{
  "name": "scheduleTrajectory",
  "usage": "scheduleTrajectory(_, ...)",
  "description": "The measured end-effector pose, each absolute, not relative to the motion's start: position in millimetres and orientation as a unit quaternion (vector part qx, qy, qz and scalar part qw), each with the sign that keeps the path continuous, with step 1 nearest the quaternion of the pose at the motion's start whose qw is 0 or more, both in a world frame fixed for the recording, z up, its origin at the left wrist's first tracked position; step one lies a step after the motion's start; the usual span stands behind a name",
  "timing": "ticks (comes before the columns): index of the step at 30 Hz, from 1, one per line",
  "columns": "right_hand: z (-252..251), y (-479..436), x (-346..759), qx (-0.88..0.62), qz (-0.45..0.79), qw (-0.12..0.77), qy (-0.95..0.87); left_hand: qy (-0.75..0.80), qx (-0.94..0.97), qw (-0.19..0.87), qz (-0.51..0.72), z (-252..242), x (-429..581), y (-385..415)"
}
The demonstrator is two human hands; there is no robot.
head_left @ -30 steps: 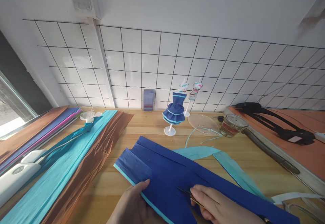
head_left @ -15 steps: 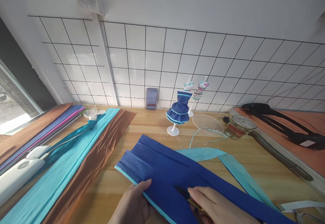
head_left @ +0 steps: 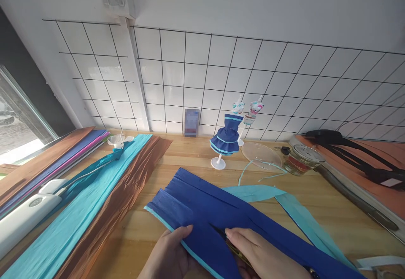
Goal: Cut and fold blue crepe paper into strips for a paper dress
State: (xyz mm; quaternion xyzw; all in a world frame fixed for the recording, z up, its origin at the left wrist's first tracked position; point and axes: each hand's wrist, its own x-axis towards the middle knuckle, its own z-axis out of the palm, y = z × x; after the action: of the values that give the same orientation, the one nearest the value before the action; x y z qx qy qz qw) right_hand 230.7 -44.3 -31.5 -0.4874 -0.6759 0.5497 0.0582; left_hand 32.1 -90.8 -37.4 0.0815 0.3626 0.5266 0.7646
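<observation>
A long blue crepe-paper sheet with a light-blue edge lies at a slant before me. My left hand pinches its edge, thumb on top and fingers underneath. In my right hand is a pair of scissors with dark, pointed blades and a gold-coloured part; the handles are mostly hidden. The blades lie in the blue paper, and the paper parts behind them. Behind the sheet, a small blue paper dress with light-blue trim hangs on a white stand. A light-blue strip runs out from beneath the sheet.
Turquoise and brown paper lengths lie to the left, beside a white corded device. At right are a round clear plate, a glass jar and a black strap-like object. White tiles line the wall.
The scissors and my right hand have moved up and left through the blue paper, and the slit is longer. My left hand still grips the edge. The view has shifted slightly.
</observation>
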Motion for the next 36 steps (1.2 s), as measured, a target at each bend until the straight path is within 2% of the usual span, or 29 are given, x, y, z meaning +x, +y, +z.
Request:
scheduleTrajectory(9,-38.5,-41.8,234.7,-0.502,0.543,0.055,-0.671,0.379,0.075,0.756,0.529,-37.9,32.2,-90.4)
scheduleTrajectory(22,-33.0,-40.8,235.6,-0.441,0.382,0.005,-0.812,0.378,0.062,0.757,0.529,-48.2,29.5,-89.0)
scheduleTrajectory(31,-30.5,-40.7,233.8,-0.443,0.407,0.073,-0.796,0.37,0.049,0.758,0.535,-54.1,28.9,-87.2)
scheduleTrajectory(36,-33.5,-40.2,234.5,-0.45,0.384,0.036,-0.806,0.363,0.057,0.761,0.534,-55.2,28.9,-87.5)
